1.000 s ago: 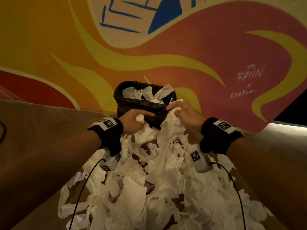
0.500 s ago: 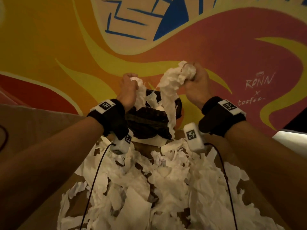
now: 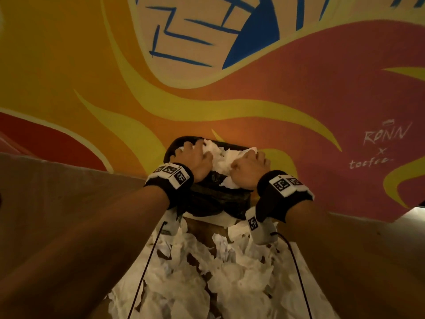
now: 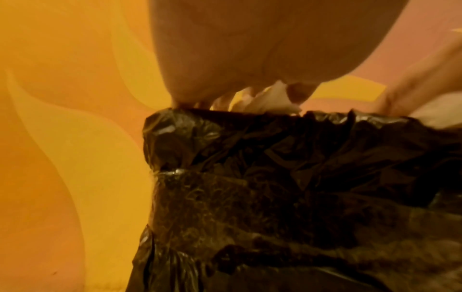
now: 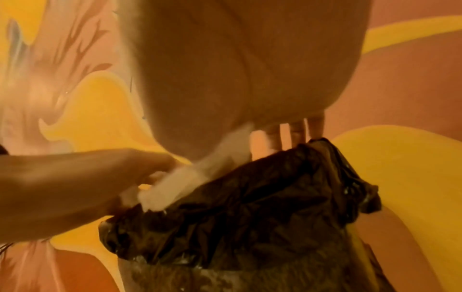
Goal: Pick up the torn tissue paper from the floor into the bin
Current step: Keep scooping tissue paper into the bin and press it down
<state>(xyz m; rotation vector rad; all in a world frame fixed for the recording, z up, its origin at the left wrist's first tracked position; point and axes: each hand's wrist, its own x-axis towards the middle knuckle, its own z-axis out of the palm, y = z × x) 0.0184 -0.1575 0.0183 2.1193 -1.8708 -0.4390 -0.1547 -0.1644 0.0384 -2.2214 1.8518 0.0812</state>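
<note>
A black-lined bin (image 3: 213, 201) stands against the painted wall, stuffed with white torn tissue paper (image 3: 220, 160). Both hands are over its mouth. My left hand (image 3: 195, 157) has its fingers curled down into the bin; in the left wrist view its hand (image 4: 262, 96) pinches tissue (image 4: 272, 100) between thumb and fingertips above the liner (image 4: 275, 158). My right hand (image 3: 248, 166) presses on the tissue; in the right wrist view its fingers (image 5: 295, 132) point straight down inside the rim (image 5: 262, 197), with a blurred strip of tissue (image 5: 190, 177) beside the palm.
A big pile of torn tissue (image 3: 230, 272) covers the brown floor between my forearms, up to the bin's foot. The wall mural (image 3: 207, 100) rises right behind the bin. Black cables (image 3: 147, 261) hang from both wristbands over the pile.
Both hands lifted handfuls of tissue from the pile, raised them above the bin, then came down onto its mouth. The long strip that hung from the right hand is now in the bin.
</note>
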